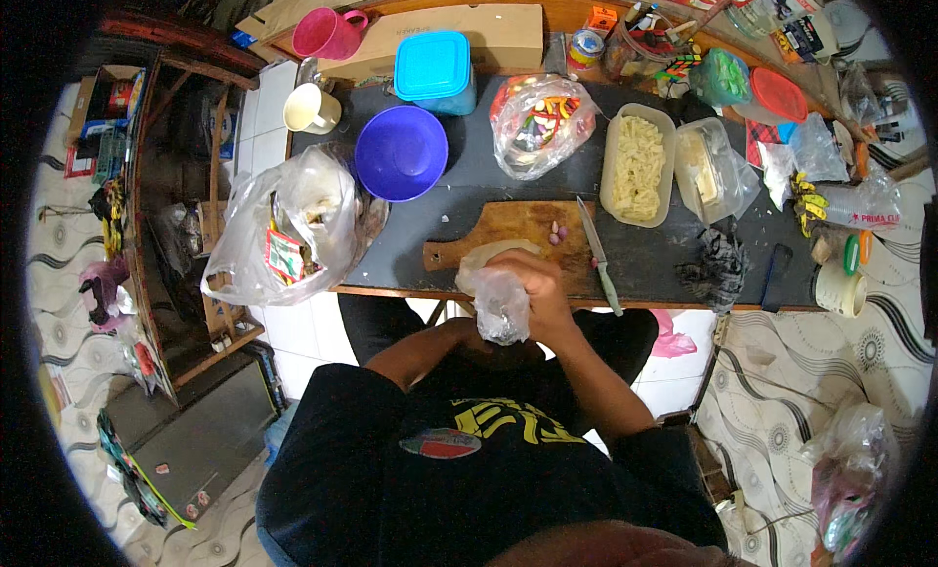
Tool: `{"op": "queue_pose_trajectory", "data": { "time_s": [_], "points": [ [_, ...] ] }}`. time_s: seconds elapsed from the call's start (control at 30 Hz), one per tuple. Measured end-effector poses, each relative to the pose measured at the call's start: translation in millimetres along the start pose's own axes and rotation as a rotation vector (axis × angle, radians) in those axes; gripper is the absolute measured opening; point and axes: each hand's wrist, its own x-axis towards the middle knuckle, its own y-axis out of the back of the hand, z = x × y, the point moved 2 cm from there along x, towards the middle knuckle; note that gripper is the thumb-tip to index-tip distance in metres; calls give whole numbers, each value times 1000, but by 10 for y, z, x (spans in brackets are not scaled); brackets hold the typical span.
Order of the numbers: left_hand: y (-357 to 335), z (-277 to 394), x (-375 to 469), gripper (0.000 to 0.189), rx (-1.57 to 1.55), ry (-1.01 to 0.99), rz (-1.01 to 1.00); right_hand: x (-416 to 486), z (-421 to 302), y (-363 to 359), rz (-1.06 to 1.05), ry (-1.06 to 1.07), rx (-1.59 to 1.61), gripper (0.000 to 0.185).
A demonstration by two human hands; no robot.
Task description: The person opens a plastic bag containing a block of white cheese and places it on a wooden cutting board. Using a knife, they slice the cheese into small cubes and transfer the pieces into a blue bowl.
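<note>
My right hand (538,281) grips a clear plastic bag (502,307) in front of the table's near edge. Part of the bag bulges over the wooden cutting board (506,219). My left hand (473,336) is close beneath the bag; its fingers are hidden, so its hold cannot be made out. Small shallots (560,233) lie on the board. Along the board's right side rests a kitchen knife (599,255), its pale green handle reaching past the table edge.
Behind the board stand a purple bowl (401,154), a bag of chillies and onions (546,123) and a tub of pale cut strips (637,171). A large plastic bag (293,226) sits at left. Crumpled dark cloth (714,270) lies right.
</note>
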Motion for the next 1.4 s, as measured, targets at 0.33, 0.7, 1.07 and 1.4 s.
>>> {"op": "queue_pose_trajectory", "data": {
  "time_s": [0.33,0.7,1.07,1.4],
  "points": [
    [-197,-450,7,103,33,-79,7,15,62,-74,37,0,-24,23],
    [-41,281,-665,66,364,118,195,-472,467,-354,514,214,-468,23],
    [-123,-3,60,100,253,91,65,-570,95,-408,539,35,-216,19],
    [-386,-617,362,153,168,-24,201,-577,195,-244,255,130,-550,26]
  ]
}}
